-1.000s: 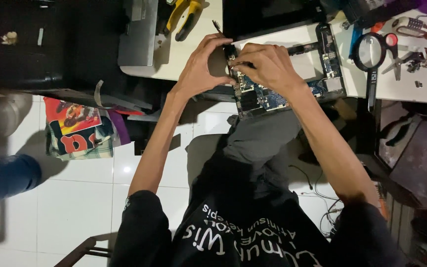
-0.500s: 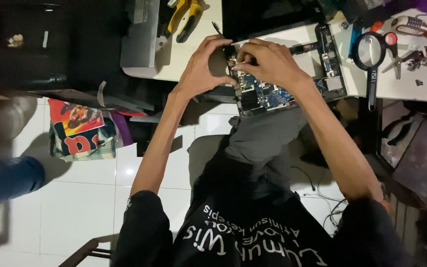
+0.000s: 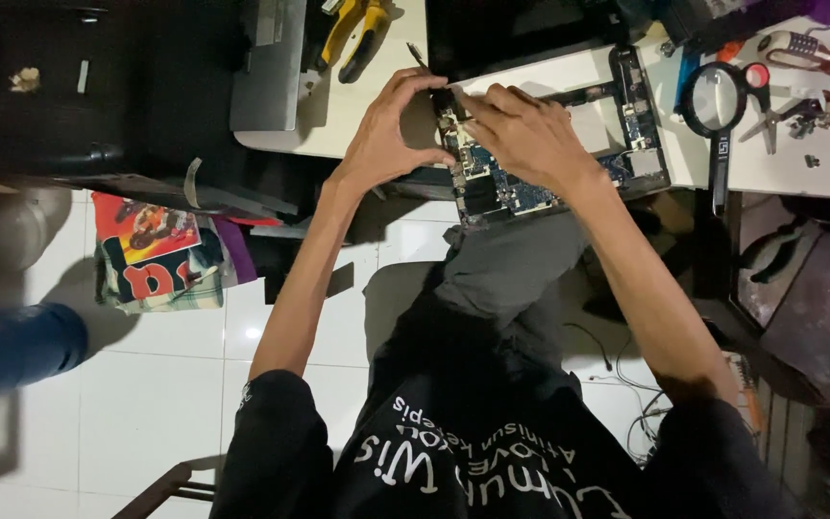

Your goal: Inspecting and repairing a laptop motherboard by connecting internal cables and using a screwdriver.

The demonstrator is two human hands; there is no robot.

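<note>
An opened laptop base with a blue circuit board [image 3: 530,187] lies at the near edge of a white table [image 3: 357,115]. My left hand [image 3: 386,135] curls around the board's left end, thumb and fingers touching its edge. My right hand [image 3: 525,130] rests on top of the board, fingertips pinched at a small dark part near the left corner. What the fingers pinch is too small to tell. A dark laptop screen [image 3: 521,34] lies just beyond the hands.
Yellow-handled pliers [image 3: 357,34] and a grey flat device [image 3: 266,62] lie at the table's left. A black magnifying glass [image 3: 718,106], scissors [image 3: 785,111] and small tools lie at the right. A colourful bag [image 3: 156,255] sits on the white tiled floor.
Both hands have stayed on the board's left end. My right fingers have shifted slightly towards the left corner, and the view has drifted a little.
</note>
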